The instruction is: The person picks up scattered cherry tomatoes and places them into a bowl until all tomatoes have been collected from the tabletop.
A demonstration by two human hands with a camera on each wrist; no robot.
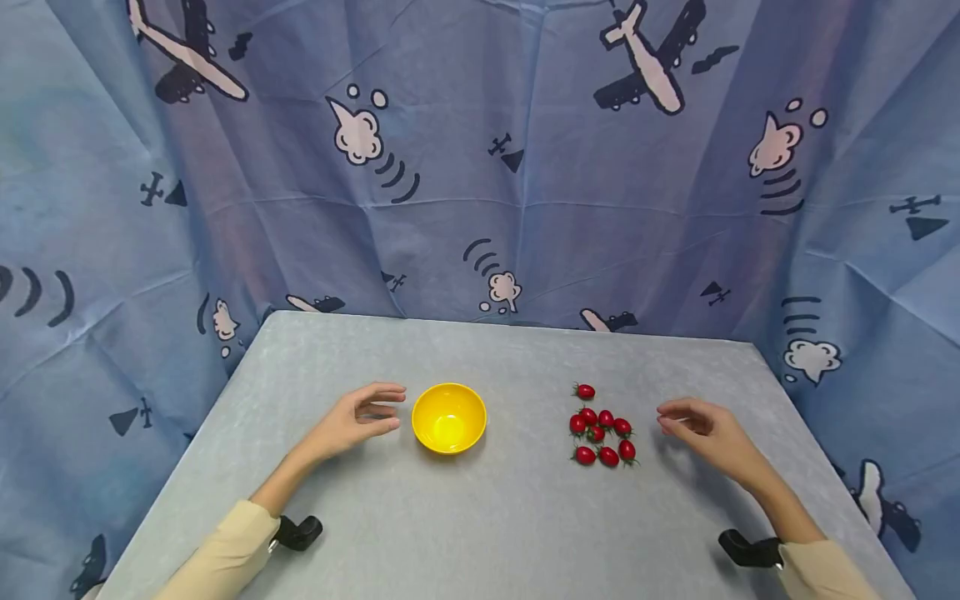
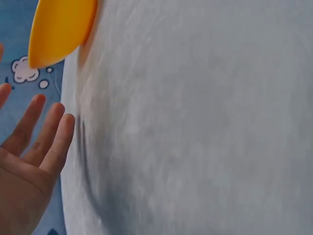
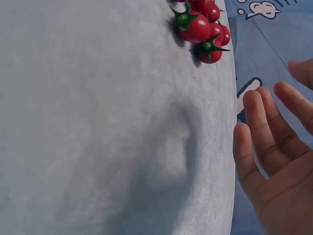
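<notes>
While two hands (image 1: 348, 425) (image 1: 716, 437) hover, fingers (image 2: 59, 147) (image 3: 260, 132) loosely spread, one yellow bowl (image 1: 448, 408), nine red tomatoes (image 1: 596, 434) between them

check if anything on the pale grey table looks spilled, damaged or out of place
Nothing stands out. The round, glossy yellow bowl sits upright, and the small, oval red tomatoes lie grouped, one tomato slightly apart beyond the rest; none looks visibly damaged.
</notes>
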